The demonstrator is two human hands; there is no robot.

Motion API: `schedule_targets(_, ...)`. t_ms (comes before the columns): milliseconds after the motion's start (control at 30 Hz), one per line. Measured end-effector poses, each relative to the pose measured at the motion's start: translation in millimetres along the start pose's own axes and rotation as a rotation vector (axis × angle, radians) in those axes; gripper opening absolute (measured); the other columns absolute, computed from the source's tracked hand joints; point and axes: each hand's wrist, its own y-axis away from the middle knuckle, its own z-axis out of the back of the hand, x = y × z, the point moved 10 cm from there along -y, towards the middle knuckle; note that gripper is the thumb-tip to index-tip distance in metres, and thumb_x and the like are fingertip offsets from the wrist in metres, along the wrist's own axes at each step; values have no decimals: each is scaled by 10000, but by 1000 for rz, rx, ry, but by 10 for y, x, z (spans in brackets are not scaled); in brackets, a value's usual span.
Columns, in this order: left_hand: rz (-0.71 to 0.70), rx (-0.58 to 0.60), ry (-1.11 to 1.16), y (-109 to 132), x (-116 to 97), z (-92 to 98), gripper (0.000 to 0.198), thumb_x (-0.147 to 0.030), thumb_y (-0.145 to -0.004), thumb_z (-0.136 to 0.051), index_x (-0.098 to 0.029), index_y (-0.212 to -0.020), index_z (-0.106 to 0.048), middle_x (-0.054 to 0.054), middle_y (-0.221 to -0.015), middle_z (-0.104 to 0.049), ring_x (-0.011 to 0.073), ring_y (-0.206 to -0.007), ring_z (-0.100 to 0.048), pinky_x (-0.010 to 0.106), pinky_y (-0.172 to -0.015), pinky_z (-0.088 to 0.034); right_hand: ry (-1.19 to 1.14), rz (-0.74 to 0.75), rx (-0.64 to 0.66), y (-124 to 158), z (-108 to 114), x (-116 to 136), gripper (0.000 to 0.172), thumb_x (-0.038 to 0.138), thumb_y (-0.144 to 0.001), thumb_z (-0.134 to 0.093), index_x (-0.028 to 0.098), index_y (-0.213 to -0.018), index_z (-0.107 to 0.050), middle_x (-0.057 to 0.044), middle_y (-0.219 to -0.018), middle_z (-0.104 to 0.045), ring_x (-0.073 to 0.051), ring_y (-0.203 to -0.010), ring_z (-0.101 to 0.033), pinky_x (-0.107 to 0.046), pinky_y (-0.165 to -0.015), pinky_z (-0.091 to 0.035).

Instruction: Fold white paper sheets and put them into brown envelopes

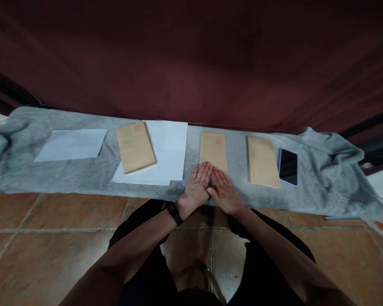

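Note:
A brown paper envelope [213,148] with red print near its top lies on the grey cloth in front of me. Both hands rest flat over its lower end, side by side. My left hand [197,186], with a black band on the wrist, has its fingers stretched out along the envelope's lower left part. My right hand [225,193] lies palm down on the lower right part, its thumb reaching toward the left hand. The envelope's bottom edge is hidden under the hands.
To the left, a stack of brown envelopes [136,147] sits on white paper sheets [169,148]. Farther left lies a folded white paper [72,144]. On the right are another envelope stack [263,161] and a phone [288,166]. The grey cloth [89,176] is bunched at both ends.

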Motion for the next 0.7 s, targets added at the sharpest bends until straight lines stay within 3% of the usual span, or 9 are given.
schedule_targets(267,-19,-7,-35,20,13,41,726,-453,-1027,-385,-45,-1612,-254,173,-1706,-210,268,-1599,-129,461,-1300,-178,52,38,-65,46,66,-95,751,508,-1081,-318,114,-1663,-56,-160,-1720,-153,-275,-1590,-189,-517,-1290,-218)
schedule_targets(700,53,-90,-45,43,200,166,707,-483,-1052,-366,-31,-1592,-299,203,-1666,-306,275,-1580,-214,468,-1292,-228,129,11,-129,109,176,-214,772,520,-1054,-406,55,-1633,-197,-216,-1685,-246,-311,-1566,-259,-516,-1267,-269)
